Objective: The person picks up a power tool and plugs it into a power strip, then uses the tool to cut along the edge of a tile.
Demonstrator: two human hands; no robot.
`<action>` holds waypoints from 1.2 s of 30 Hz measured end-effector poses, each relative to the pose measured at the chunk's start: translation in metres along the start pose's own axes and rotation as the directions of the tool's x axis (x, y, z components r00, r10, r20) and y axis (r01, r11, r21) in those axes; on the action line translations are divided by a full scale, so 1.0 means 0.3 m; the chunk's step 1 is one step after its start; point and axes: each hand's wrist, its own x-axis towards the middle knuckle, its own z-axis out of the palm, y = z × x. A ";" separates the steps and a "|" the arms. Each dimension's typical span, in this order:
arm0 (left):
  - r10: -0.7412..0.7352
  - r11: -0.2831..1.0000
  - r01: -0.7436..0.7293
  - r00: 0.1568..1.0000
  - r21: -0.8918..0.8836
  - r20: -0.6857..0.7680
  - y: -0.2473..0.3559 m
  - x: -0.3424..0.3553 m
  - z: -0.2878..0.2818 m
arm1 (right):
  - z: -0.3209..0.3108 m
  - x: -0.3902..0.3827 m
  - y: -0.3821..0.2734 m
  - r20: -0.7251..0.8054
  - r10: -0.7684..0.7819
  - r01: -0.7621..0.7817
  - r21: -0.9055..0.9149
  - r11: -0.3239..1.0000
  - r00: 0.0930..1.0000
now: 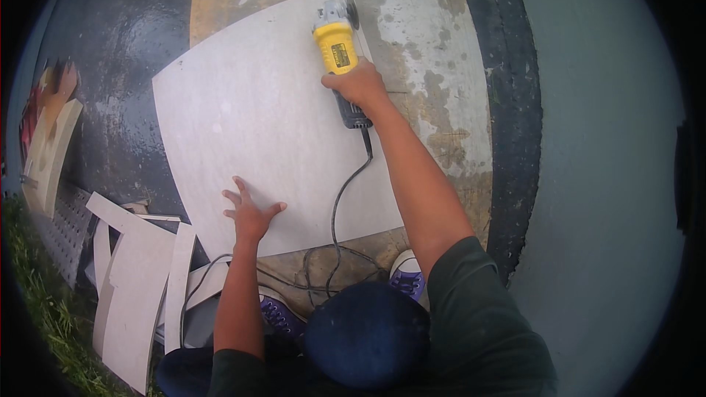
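Observation:
A large pale tile (250,103) lies flat on a worn, stained board (434,51). My right hand (360,87) is wrapped round the body of a yellow and black angle grinder (337,48). The grinder's dark disc (352,11) stands on edge at the far right corner of the tile; whether it touches the tile I cannot tell. My left hand (251,213) rests on the tile's near part, its fingers spread and nothing in them. From the grinder's back end a black cord (337,206) runs over the tile toward my feet.
Loops of cord lie by my purple shoes (279,315). Cut tile pieces (140,272) are heaped at the near left, beside a perforated metal sheet (66,224) and grass (44,316). Wet dark floor (125,103) lies left; a grey wall (596,140) rises on the right.

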 end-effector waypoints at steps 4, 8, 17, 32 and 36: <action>0.012 1.000 -0.012 1.000 0.003 -0.011 -0.004 0.001 0.003 | 0.001 0.003 -0.003 0.004 0.009 -0.009 -0.008 1.000 1.000; 0.017 1.000 -0.017 1.000 -0.008 -0.007 0.000 -0.001 0.001 | 0.000 -0.001 -0.002 0.008 0.011 -0.011 -0.008 1.000 1.000; 0.036 0.999 -0.036 0.999 0.021 -0.038 -0.042 0.025 0.029 | -0.003 -0.048 0.009 0.010 0.009 -0.008 -0.020 1.000 1.000; 0.016 1.000 -0.016 1.000 0.001 -0.015 -0.005 0.000 0.004 | 0.003 -0.166 0.078 0.005 0.038 -0.038 -0.036 0.999 0.999; 0.041 0.999 -0.040 0.998 0.016 -0.037 -0.024 0.009 0.016 | 0.006 -0.174 0.087 0.009 0.042 -0.042 -0.039 0.998 0.999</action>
